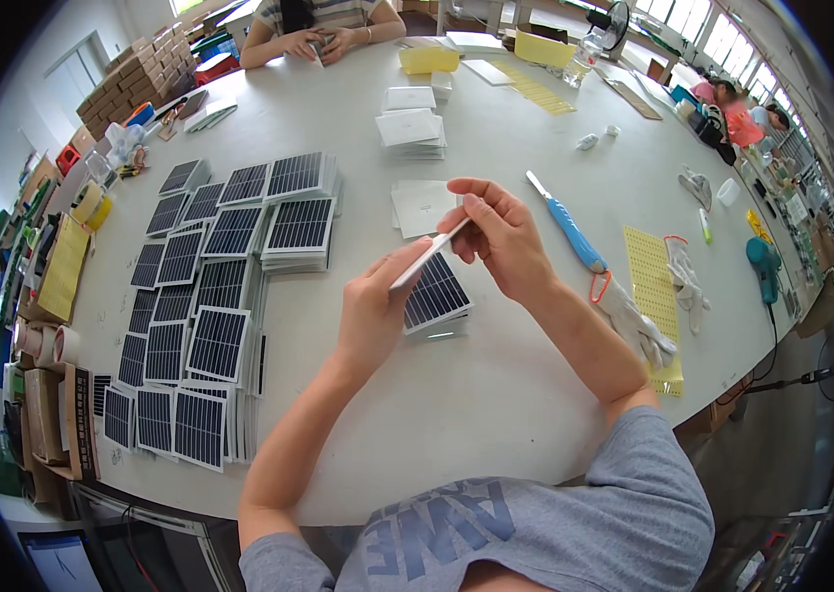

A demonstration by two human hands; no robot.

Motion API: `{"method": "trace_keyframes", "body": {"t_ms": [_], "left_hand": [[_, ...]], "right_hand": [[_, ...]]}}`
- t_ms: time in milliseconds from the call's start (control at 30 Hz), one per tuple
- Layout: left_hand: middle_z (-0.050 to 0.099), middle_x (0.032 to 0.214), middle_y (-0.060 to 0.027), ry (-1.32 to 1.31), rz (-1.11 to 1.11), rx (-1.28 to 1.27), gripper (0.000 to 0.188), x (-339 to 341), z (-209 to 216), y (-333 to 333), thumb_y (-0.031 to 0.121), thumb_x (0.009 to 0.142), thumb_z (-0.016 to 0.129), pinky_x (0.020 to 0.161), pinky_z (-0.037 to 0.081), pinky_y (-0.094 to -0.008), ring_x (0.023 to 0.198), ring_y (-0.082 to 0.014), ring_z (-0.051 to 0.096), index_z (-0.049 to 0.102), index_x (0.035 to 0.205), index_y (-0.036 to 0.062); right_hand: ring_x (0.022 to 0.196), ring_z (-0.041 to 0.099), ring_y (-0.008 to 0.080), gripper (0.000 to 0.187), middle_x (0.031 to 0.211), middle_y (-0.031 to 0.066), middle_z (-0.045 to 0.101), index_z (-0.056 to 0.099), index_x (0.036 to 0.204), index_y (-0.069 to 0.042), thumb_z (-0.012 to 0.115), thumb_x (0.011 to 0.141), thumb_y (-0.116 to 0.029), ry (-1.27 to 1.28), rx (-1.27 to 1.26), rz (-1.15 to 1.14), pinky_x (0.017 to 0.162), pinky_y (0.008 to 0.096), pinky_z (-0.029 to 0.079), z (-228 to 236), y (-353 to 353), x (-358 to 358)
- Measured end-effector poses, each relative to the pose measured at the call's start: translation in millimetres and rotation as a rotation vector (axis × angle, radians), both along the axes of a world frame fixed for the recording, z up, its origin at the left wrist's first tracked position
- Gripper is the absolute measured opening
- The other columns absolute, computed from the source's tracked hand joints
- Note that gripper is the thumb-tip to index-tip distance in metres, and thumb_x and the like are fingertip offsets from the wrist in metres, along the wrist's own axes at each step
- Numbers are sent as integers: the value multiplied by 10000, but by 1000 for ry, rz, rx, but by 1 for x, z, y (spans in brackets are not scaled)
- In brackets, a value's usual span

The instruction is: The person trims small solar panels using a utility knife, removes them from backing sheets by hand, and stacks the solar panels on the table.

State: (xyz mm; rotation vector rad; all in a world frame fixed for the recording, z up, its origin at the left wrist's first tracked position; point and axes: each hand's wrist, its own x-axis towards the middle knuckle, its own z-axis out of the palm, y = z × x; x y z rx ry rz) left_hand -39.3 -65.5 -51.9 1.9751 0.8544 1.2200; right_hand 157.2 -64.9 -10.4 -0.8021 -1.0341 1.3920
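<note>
From here I see the left hand [375,296] and right hand [506,237], both partly closed, holding a tilted white panel [429,261], seemingly above a dark solar panel [440,296].

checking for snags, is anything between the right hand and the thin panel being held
Nothing visible: the right hand is at the upper end of the thin panel, the left hand holds the lower end, and the dark solar panel lies below, not between.
</note>
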Motion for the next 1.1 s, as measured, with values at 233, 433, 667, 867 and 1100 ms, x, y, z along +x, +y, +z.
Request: {"method": "trace_keyframes", "body": {"t_ms": [233,433,667,867,1100], "left_hand": [[689,1136,-160,28,49,-9,401,-3,-3,2,-93,880,589,847,524,-324,977,-277,682,641,1239,77],[677,1125,-176,-7,-3,-147,410,-12,-12,15,54,884,659,875,505,-335,984,-269,660,591,1288,58],[371,1440,-233,539,-3,-267,1106,-30,-20,22,460,635,870,1162,250,-431,1396,-361,303,303,1448,-32],[360,1453,-174,544,-55,-230,1120,-34,-14,20,397,580,906,1170,233,-452,1410,-341,289,295,1458,62],[326,1498,-173,425,13,-199,1174,-38,-29,24,385,582,905,1183,222,-444,1441,-338,240,248,1495,50]], "right_hand": [[638,537,108,424,980,102,671,344,1397,11,422,1061,-236,-277,158,-110,567,229,445,-7,1,-11],[640,536,78,384,875,56,682,523,1307,1,629,969,-146,-117,142,123,565,208,444,-8,10,8],[694,663,165,86,837,90,722,748,926,-32,726,854,-73,-836,601,-549,640,272,528,-60,59,30],[768,640,131,184,880,59,706,729,952,-18,709,905,-195,-1079,415,-256,689,276,520,-65,55,27],[770,620,95,155,832,16,670,707,949,20,662,939,-127,-791,18,-181,654,218,507,-20,48,34]]}}
